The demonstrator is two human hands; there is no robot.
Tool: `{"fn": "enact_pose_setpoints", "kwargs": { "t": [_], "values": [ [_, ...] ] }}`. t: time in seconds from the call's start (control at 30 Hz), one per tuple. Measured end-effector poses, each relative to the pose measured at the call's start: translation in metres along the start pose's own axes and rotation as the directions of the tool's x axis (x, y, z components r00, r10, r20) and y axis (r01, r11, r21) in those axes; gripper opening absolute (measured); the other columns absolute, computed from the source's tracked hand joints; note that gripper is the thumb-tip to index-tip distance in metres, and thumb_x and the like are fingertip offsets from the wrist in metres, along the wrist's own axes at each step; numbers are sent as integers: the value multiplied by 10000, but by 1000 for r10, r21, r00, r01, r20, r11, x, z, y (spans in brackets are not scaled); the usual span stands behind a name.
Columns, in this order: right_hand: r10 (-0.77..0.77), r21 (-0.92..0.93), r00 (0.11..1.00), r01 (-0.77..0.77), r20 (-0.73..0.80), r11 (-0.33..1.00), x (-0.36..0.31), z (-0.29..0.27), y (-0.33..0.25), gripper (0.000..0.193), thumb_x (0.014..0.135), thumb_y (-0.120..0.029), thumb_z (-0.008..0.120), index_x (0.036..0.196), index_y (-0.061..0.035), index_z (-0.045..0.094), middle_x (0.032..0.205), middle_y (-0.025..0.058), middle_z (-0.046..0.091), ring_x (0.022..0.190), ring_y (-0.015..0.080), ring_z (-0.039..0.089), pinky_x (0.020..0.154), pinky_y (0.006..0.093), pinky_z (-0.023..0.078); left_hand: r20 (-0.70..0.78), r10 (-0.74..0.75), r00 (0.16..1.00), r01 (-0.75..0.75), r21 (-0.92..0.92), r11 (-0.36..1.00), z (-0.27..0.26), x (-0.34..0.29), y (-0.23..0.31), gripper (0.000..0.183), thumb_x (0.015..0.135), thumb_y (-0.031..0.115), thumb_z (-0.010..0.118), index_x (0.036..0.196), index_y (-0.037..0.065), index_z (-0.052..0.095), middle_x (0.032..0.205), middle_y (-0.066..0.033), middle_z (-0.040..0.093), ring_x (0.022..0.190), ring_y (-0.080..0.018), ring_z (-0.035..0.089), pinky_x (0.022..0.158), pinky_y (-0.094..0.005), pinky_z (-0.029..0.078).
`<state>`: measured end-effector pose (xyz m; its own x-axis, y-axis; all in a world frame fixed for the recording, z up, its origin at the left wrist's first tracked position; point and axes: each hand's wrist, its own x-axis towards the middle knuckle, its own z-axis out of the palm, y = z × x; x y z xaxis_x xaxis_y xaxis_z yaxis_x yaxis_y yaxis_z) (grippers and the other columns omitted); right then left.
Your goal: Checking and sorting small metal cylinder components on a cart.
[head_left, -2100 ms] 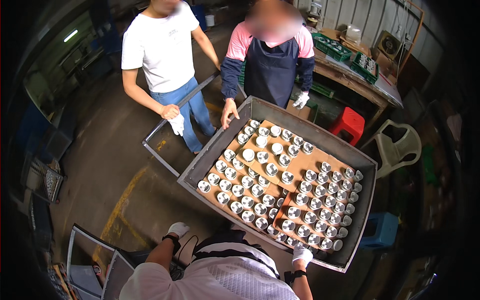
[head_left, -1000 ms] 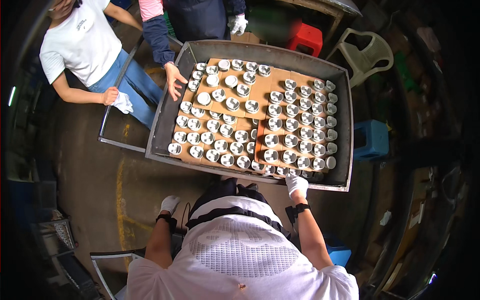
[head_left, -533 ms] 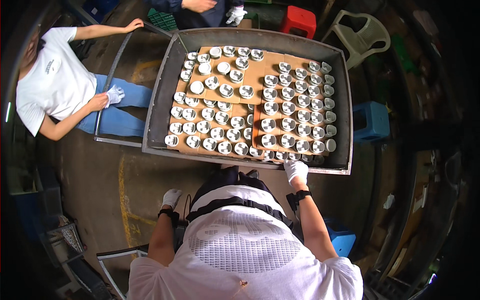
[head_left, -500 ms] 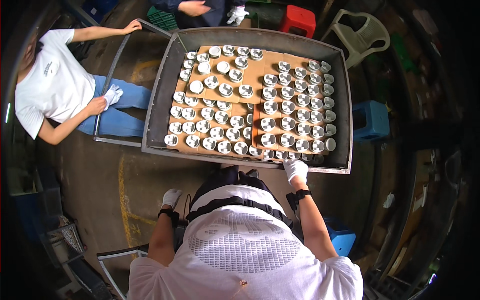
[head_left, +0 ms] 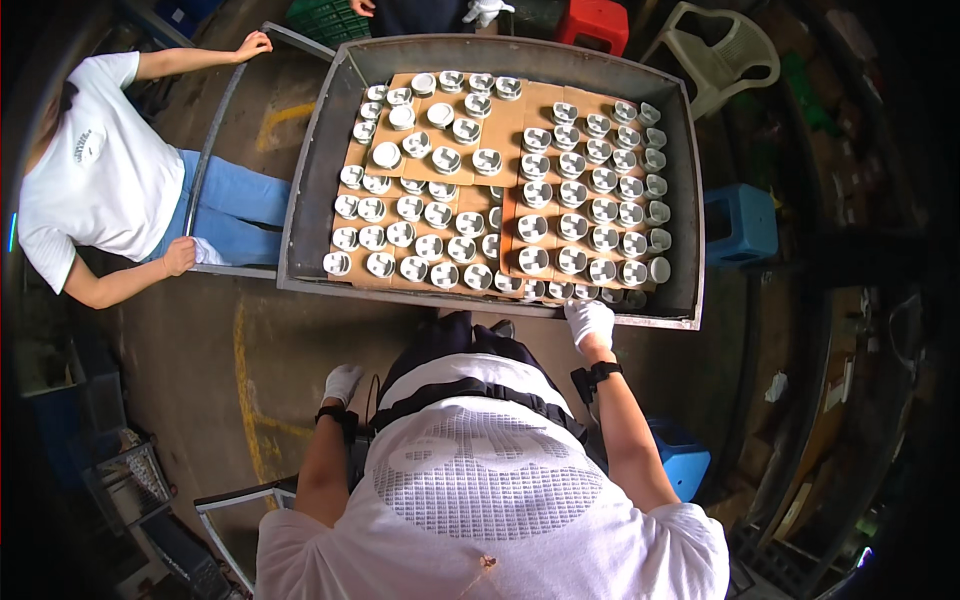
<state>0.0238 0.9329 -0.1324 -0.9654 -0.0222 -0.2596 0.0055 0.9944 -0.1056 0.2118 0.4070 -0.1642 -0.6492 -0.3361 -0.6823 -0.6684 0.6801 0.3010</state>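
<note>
My right hand [head_left: 590, 322], in a white glove, is closed over the near rim of a metal-walled cart [head_left: 520, 56], right of its middle. Several rows of pale metal pistons [head_left: 533, 229] stand in the cart on brown cardboard sheets [head_left: 510, 132]. Some show their hollow undersides, while a few turn a round white top upward. The pistons nearest my right hand sit in shadow along the near wall. Low at my left side hangs my left hand [head_left: 343, 384], also gloved, apart from the cart. Its fingers look loosely open, with nothing visible in them.
A co-worker [head_left: 100, 160] at left grips the cart's tubular handle [head_left: 213, 130] with both hands. Another person [head_left: 420, 15] stands beyond the far wall. Around are a red stool [head_left: 592, 22], a pale armchair [head_left: 715, 50], blue stools [head_left: 740, 225] and a green crate [head_left: 325, 18].
The cart and its pistons sit slightly farther from me in view, my right hand still on the rim. The left co-worker's lower hand has moved onto the handle. The far person shows less.
</note>
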Motion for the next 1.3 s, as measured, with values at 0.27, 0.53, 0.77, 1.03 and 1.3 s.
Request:
{"fn": "enact_pose_setpoints", "kwargs": {
  "t": [0.27,0.53,0.77,1.03,1.3],
  "values": [
    [-12,7,1000,13,-27,1000,0,10,4,274,898,-346,556,802,-148,719,825,103,701,844,272,665,776,402,514,-9,4,1000,-3,12,1000,-2,-10,11,410,853,392,564,800,-5,655,728,-154,652,692,-290,638,639,-398,472],
    [-41,16,999,41,-34,999,-3,5,3,400,924,-369,503,776,-69,723,838,114,707,861,275,668,802,389,511,-6,88,996,-88,7,996,1,-4,-2,396,855,385,567,800,3,653,684,-139,638,638,-277,627,615,-391,474],
    [-74,-41,994,70,-83,997,-4,12,6,239,885,-324,576,796,-155,720,807,68,700,846,254,662,780,382,516,42,-12,999,10,35,999,2,-9,6,432,856,411,527,824,-2,651,851,-229,641,874,-407,603,771,-472,452],
    [-66,-8,996,66,-55,998,-3,5,4,272,899,-330,538,813,-154,727,829,62,713,872,254,663,803,385,504,41,-36,998,44,-194,980,4,-23,17,348,874,329,605,876,-13,672,761,-107,669,715,-249,627,674,-367,473],
    [-74,-3,997,74,-13,997,-3,8,7,288,926,-334,503,834,-149,705,808,90,700,840,268,656,775,394,506,54,11,998,-5,-110,994,3,-22,19,346,860,337,590,849,1,671,742,-120,651,698,-250,617,658,-368,460]
  ]
}}
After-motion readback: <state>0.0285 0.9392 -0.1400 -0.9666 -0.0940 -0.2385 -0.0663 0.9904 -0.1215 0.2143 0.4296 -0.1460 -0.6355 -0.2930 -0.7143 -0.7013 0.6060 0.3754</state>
